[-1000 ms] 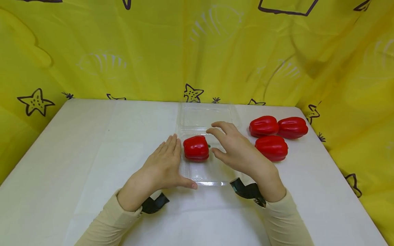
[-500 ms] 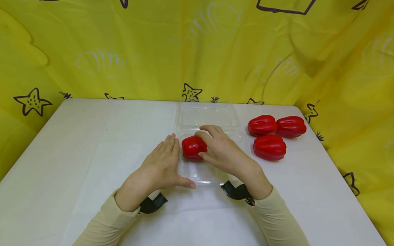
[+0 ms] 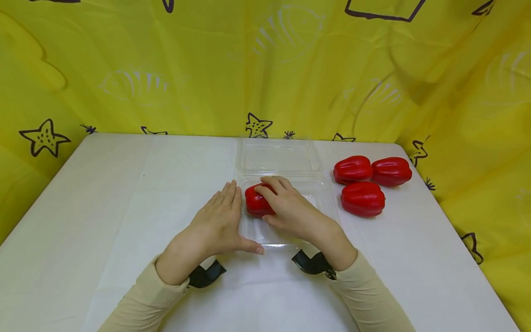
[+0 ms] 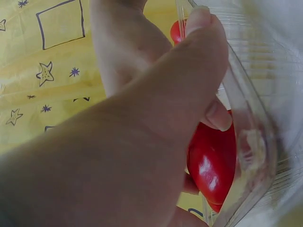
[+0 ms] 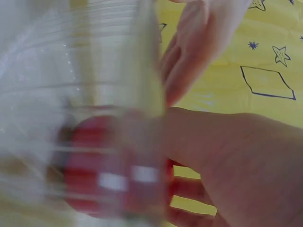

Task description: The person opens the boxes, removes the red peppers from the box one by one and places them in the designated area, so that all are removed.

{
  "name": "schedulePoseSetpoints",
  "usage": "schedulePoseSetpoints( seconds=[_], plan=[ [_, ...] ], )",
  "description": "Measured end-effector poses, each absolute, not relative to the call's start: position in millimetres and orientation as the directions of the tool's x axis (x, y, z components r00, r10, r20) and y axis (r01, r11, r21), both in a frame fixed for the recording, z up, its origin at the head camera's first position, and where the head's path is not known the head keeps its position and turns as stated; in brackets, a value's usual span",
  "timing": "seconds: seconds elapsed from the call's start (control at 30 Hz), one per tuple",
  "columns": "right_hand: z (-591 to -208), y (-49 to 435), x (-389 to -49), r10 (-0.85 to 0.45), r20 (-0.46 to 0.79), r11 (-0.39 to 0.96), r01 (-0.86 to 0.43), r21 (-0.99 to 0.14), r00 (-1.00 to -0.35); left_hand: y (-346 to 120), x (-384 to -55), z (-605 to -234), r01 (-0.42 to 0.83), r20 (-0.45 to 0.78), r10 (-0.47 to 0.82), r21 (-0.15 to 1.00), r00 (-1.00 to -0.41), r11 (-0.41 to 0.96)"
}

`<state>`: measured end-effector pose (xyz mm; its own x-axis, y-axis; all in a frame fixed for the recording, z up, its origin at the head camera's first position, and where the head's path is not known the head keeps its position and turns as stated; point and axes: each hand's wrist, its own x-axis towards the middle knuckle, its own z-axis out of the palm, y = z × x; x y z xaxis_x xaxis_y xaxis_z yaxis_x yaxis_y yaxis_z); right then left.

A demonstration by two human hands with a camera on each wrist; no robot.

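A red bell pepper (image 3: pixel 255 201) lies in the left part of a clear plastic clamshell container (image 3: pixel 315 193), whose lid is folded back behind it. My right hand (image 3: pixel 292 205) grips that pepper from its right side, fingers over the top and thumb at the near side. Flat along the container's left wall rests my left hand (image 3: pixel 220 221), fingers straight and thumb stretched along the near edge. Through the clear wall in the right wrist view, the pepper (image 5: pixel 94 175) appears blurred. The left wrist view shows the same pepper (image 4: pixel 210 161) with the right thumb on it.
Three more red bell peppers, one in front (image 3: pixel 362 199) and a pair behind, lie on the white table (image 3: pixel 166 184) right of the container. The raised lid (image 3: pixel 278 157) lies toward the back. A yellow patterned curtain (image 3: pixel 207 69) hangs behind and at the sides.
My right hand has moved left from beside the pepper and now holds it. The left hand keeps its place at the container's left wall.
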<state>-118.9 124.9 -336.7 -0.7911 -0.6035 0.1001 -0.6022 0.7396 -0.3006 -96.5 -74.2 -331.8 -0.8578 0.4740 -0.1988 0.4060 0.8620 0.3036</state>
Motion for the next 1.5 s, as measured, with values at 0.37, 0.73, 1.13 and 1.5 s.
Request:
schedulePoseSetpoints(
  seconds=[0.37, 0.73, 1.13, 1.5],
  plan=[
    [-346.2, 119.4, -120.2, -0.615, 0.097, 0.733, -0.613, -0.295, -0.782, -73.4, -95.9, -331.0, 0.41, -0.196, 0.477, 0.301, -0.857, 0.861],
    [-350.7, 118.0, -119.3, -0.58, 0.093, 0.759, -0.578, -0.3, -0.809, -73.8, -95.6, -331.6, 0.406, -0.199, 0.474, 0.303, -0.857, 0.862],
    [-350.2, 118.4, -117.8, -0.567, 0.133, 0.765, -0.579, -0.283, -0.813, -73.7, -95.7, -331.8, 0.408, -0.199, 0.475, 0.301, -0.857, 0.862],
    [-338.2, 126.5, -111.0, -0.551, 0.108, 0.776, -0.555, -0.3, -0.828, -74.6, -95.6, -331.9, 0.397, -0.203, 0.468, 0.31, -0.86, 0.864]
  ],
)
